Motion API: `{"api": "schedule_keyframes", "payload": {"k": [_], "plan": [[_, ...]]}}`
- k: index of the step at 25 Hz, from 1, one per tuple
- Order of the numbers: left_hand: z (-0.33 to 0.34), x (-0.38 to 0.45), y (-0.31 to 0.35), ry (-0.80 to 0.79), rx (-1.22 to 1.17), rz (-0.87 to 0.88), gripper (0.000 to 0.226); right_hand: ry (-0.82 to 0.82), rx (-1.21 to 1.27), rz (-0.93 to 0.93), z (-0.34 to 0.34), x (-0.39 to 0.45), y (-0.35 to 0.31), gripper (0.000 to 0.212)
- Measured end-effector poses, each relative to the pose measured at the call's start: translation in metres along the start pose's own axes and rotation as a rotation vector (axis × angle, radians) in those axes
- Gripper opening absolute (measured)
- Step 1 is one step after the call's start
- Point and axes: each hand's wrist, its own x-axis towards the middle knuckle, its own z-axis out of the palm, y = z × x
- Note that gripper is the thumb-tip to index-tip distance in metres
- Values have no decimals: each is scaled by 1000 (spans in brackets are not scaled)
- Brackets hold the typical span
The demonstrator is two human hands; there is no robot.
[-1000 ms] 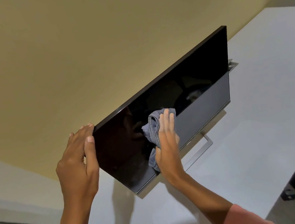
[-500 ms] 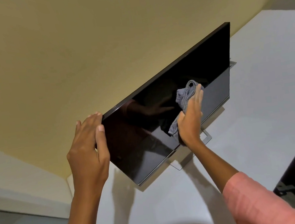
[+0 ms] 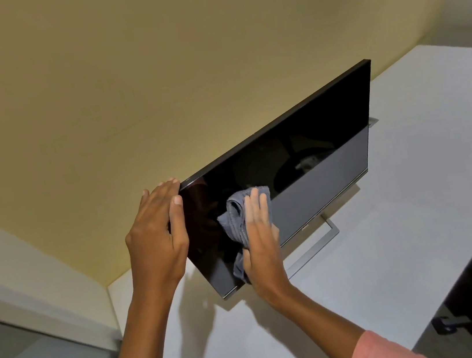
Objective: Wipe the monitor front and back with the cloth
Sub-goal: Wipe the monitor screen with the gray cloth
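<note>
Wiping the flat black monitor [image 3: 313, 174]

Right hand [image 3: 260, 245] presses the crumpled grey cloth [image 3: 235, 218] flat-fingered at the screen's 8 o'clock; left hand [image 3: 158, 238] grips the corner.

left hand [image 3: 158, 238]: bare, no rings or watch
right hand [image 3: 259, 236]: bare too
left forearm: uncovered
right sleeve [image 3: 380, 352]: salmon-pink, short, plain

Before you is a white worktop [image 3: 405, 246], its far edge running along a yellowish wall [image 3: 152, 69]. On it stands the monitor [image 3: 303, 169], resting on a thin silver frame stand [image 3: 324, 234] whose open rectangular foot lies flat on the surface. Behind the monitor's far corner, a small grey fitting [image 3: 373, 121] shows on the worktop, too hidden to tell what it is.
</note>
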Motion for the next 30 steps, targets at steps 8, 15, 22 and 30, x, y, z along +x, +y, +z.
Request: {"api": "schedule_keyframes", "payload": {"k": [8, 15, 22, 30], "plan": [[-5, 2, -2, -44, -11, -2, 37, -35, -399, -37, -28, 43, 27, 107], [-15, 11, -7, -112, -168, -96, 33, -162, -561, -25, -3, -10, 29, 83], [-17, 5, -13, -31, -323, -179, 33, -177, -608, -438, -17, 16, 8, 54], [-23, 2, -24, -59, -671, -356, 42, 70, -512, -543, 0, 48, -35, 63]]}}
